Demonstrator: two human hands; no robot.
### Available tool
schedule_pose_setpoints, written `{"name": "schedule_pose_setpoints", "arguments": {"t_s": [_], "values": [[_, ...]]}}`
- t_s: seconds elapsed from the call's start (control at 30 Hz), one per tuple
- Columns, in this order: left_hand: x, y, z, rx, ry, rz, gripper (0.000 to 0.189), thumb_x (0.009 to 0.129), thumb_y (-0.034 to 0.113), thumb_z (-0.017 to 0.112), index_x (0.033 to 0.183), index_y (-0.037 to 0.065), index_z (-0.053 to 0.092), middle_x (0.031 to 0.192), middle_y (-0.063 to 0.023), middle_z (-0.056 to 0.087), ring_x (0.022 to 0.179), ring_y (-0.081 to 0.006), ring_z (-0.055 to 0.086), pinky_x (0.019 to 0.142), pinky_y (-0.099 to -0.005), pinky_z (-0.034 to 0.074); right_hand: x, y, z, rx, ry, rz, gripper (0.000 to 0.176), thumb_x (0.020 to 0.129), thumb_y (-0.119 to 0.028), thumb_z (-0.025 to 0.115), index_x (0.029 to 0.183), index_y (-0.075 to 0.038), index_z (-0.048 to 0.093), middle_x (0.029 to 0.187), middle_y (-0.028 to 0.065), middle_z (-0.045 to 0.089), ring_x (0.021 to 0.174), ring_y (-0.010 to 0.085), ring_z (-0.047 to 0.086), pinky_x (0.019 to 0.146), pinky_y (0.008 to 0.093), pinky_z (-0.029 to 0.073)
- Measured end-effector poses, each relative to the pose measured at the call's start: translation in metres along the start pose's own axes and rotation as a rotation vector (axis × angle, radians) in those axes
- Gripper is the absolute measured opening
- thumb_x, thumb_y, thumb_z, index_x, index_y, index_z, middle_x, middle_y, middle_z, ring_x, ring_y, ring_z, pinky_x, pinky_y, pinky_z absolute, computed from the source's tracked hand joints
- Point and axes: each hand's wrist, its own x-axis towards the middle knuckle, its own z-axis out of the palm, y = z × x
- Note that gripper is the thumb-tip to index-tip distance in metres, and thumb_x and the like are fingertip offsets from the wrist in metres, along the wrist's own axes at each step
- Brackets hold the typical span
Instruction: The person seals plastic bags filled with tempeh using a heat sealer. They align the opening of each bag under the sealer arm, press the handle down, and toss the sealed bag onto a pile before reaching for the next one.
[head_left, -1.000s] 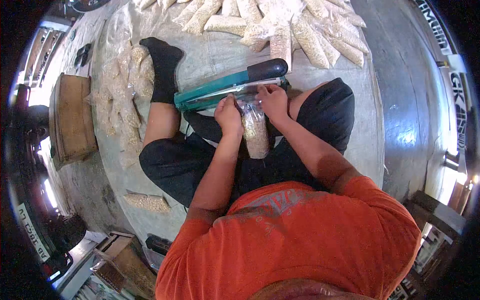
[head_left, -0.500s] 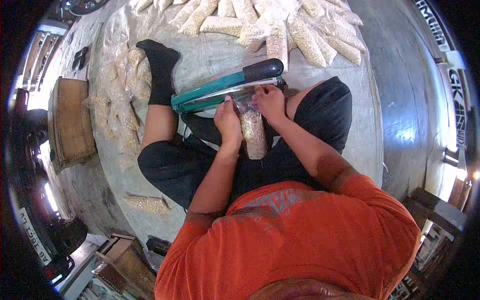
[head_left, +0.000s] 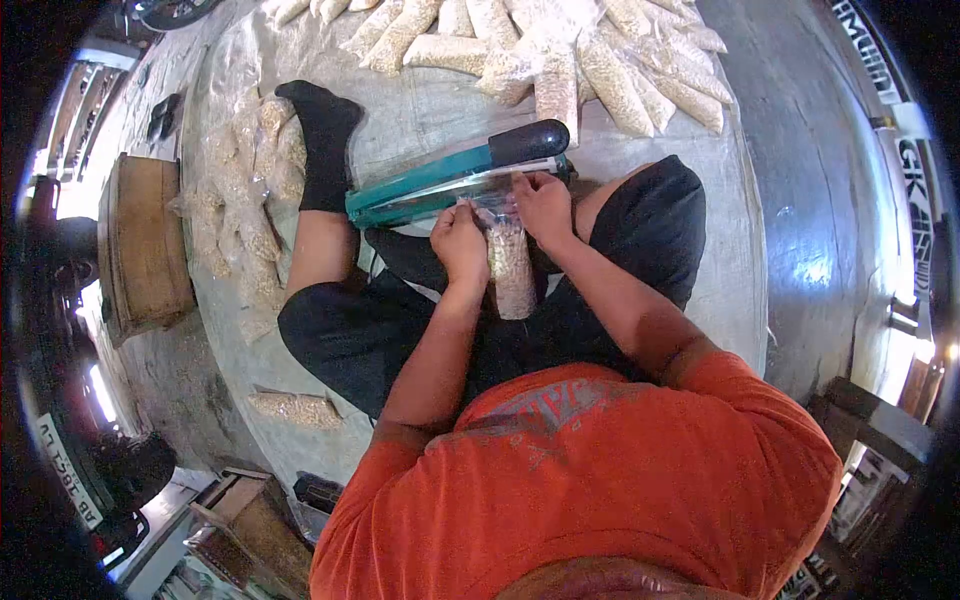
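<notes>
A clear plastic bag [head_left: 512, 272] filled with small pale pieces stands upright between my legs. My left hand [head_left: 461, 245] pinches the left side of its open top between thumb and fingers. On the other side, my right hand [head_left: 545, 210] grips the bag's upper right edge. Just beyond my hands lies a green impulse sealer [head_left: 420, 182] with a black handle, its arm raised from the base. The bag's loose upper plastic overlaps the sealer's front edge in this view.
Many filled bags [head_left: 610, 85] are heaped at the far side of the pale sheet [head_left: 410, 115]. More bags [head_left: 235, 195] lie left of my leg, and a single bag [head_left: 295, 409] rests near my left knee. A wooden box [head_left: 148, 245] stands at the left.
My left hand has curled its thumb and fingers closer on the bag's top edge, and the plastic is spread flatter toward the sealer. The bag's body stays in place.
</notes>
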Motion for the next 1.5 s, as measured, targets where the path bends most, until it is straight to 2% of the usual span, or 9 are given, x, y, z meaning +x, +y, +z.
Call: {"name": "schedule_pose_setpoints", "arguments": {"t_s": [0.2, 0.3, 0.37, 0.5, 0.57, 0.6, 0.7, 1.0, 1.5], "values": [[0.004, -0.005, -0.006, 0.151, 0.021, 0.033, 0.029, 0.101, 0.014, 0.059, 0.075, 0.002, 0.064, 0.067, 0.0023, 0.058, 0.062, -0.0075, 0.048, 0.058, -0.0265, 0.039, 0.0, 0.0, -0.002, -0.088, 0.005, -0.076, 0.037, 0.098, -0.032, 0.063, 0.09, 0.004, 0.071, 0.073, 0.0168, 0.072, 0.063, 0.0301, 0.071, 0.064, 0.0412, 0.056], [0.009, -0.012, -0.006, 0.218, 0.036, 0.102, 0.029, 0.1, 0.016, 0.059, 0.076, 0.002, 0.065, 0.067, 0.0013, 0.059, 0.06, -0.0082, 0.048, 0.057, -0.028, 0.039, 0.0, -0.006, -0.015, -0.092, -0.06, -0.083, 0.037, 0.1, -0.029, 0.065, 0.089, 0.006, 0.067, 0.07, 0.0109, 0.069, 0.061, 0.018, 0.069, 0.057, 0.033, 0.054], [0.005, -0.008, -0.004, 0.179, 0.043, 0.095, 0.029, 0.1, 0.017, 0.06, 0.076, 0.002, 0.066, 0.067, 0.0005, 0.06, 0.06, -0.0088, 0.049, 0.057, -0.0289, 0.04, -0.016, -0.037, -0.031, -0.473, -0.024, -0.205, 0.039, 0.097, -0.034, 0.064, 0.098, 0.005, 0.069, 0.086, 0.0218, 0.072, 0.08, 0.0328, 0.073, 0.072, 0.0418, 0.056], [-0.002, 0.005, -0.006, 0.261, 0.026, 0.099, 0.029, 0.099, 0.019, 0.061, 0.077, 0.0, 0.066, 0.066, -0.0022, 0.062, 0.06, -0.0104, 0.052, 0.057, -0.0315, 0.042, -0.04, -0.059, -0.054, -0.346, 0.03, -0.305, 0.046, 0.1, -0.037, 0.061, 0.113, 0.007, 0.063, 0.092, 0.018, 0.07, 0.088, 0.0357, 0.07, 0.08, 0.0448, 0.054], [0.004, -0.003, -0.009, 0.238, 0.04, 0.087, 0.029, 0.098, 0.019, 0.06, 0.077, 0.0, 0.066, 0.066, -0.0025, 0.062, 0.061, -0.0105, 0.053, 0.058, -0.0316, 0.043, -0.047, -0.075, -0.063, -0.521, 0.459, -0.797, 0.045, 0.1, -0.035, 0.062, 0.122, 0.004, 0.06, 0.116, 0.0212, 0.064, 0.111, 0.0368, 0.06, 0.096, 0.0467, 0.046], [0.005, -0.007, -0.009, 0.228, 0.028, 0.075, 0.03, 0.098, 0.019, 0.06, 0.076, -0.001, 0.066, 0.066, -0.0029, 0.062, 0.061, -0.0105, 0.053, 0.058, -0.0316, 0.043, -0.047, -0.085, -0.063, -0.525, 0.455, -0.797, 0.045, 0.1, -0.035, 0.062, 0.122, 0.004, 0.06, 0.116, 0.0212, 0.064, 0.111, 0.0368, 0.06, 0.096, 0.0467, 0.046], [0.005, -0.008, -0.007, 0.316, 0.066, 0.132, 0.03, 0.098, 0.018, 0.06, 0.075, -0.002, 0.065, 0.065, -0.0032, 0.062, 0.061, -0.0109, 0.053, 0.058, -0.0321, 0.044, -0.048, -0.12, -0.063, -0.621, 0.385, -1.18, 0.032, 0.09, -0.023, 0.073, 0.118, -0.007, 0.069, 0.123, 0.0115, 0.061, 0.117, 0.0322, 0.054, 0.103, 0.0469, 0.039], [-0.001, 0.002, -0.005, 0.361, 0.063, 0.174, 0.031, 0.098, 0.018, 0.059, 0.074, -0.001, 0.065, 0.063, -0.0035, 0.061, 0.059, -0.0117, 0.052, 0.058, -0.0339, 0.043, -0.022, -0.079, -0.061, -0.705, 0.113, -0.938, 0.024, 0.083, -0.012, 0.073, 0.106, -0.004, 0.073, 0.113, 0.0121, 0.067, 0.109, 0.0329, 0.058, 0.101, 0.0447, 0.043], [-0.002, 0.009, -0.004, 0.311, 0.055, 0.098, 0.032, 0.099, 0.019, 0.058, 0.077, -0.001, 0.069, 0.067, -0.0047, 0.067, 0.061, -0.0123, 0.058, 0.059, -0.0331, 0.045, -0.017, -0.068, -0.057, -0.844, 0.166, -0.943, 0.019, 0.086, -0.015, 0.073, 0.104, -0.009, 0.075, 0.108, 0.007, 0.073, 0.098, 0.0292, 0.066, 0.088, 0.04, 0.052]]}}
